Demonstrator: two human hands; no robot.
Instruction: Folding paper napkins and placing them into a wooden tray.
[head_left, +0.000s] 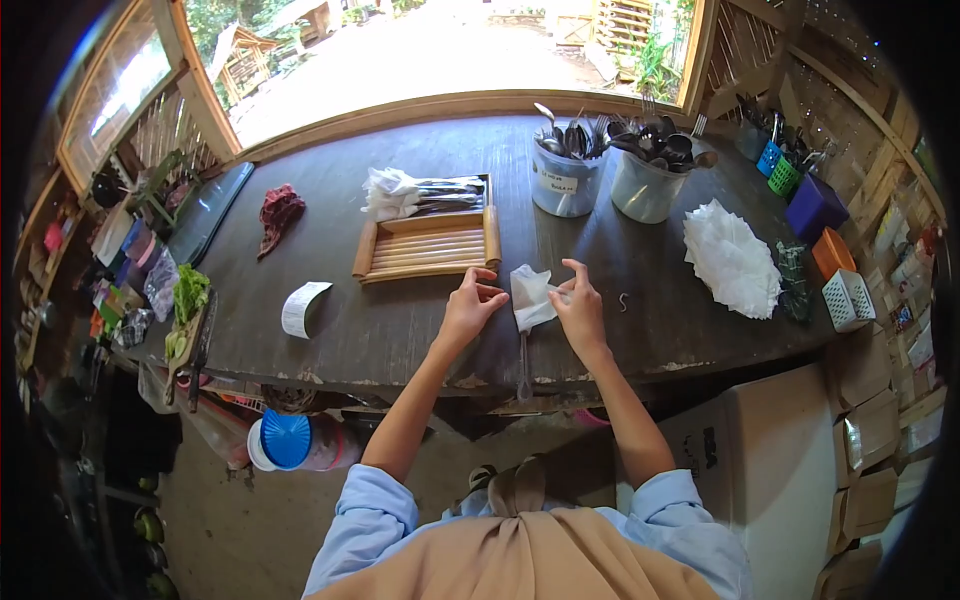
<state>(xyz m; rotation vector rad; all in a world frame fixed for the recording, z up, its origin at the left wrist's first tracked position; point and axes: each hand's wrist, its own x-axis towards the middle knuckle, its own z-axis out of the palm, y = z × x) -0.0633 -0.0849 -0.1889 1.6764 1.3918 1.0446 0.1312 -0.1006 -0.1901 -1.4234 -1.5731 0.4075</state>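
Observation:
A white paper napkin (530, 294) lies folded around the upper part of a piece of cutlery (524, 367), whose handle points toward me at the table's front edge. The head of that cutlery is hidden in the paper. My right hand (581, 307) pinches the napkin's right side, its index finger raised. Just left of the paper, my left hand (472, 307) holds nothing, with a gap between thumb and index finger. Beyond it sits a bamboo tray (429, 244); its rear compartment holds several napkin-wrapped pieces of cutlery (420, 193).
Two plastic buckets of cutlery (566, 184) (646, 191) stand at the back right. A stack of white napkins (731, 259) lies on the right. Leftward are a curled paper slip (304, 309), a dark red cloth (280, 216), and a knife (202, 345) beside a board with greens.

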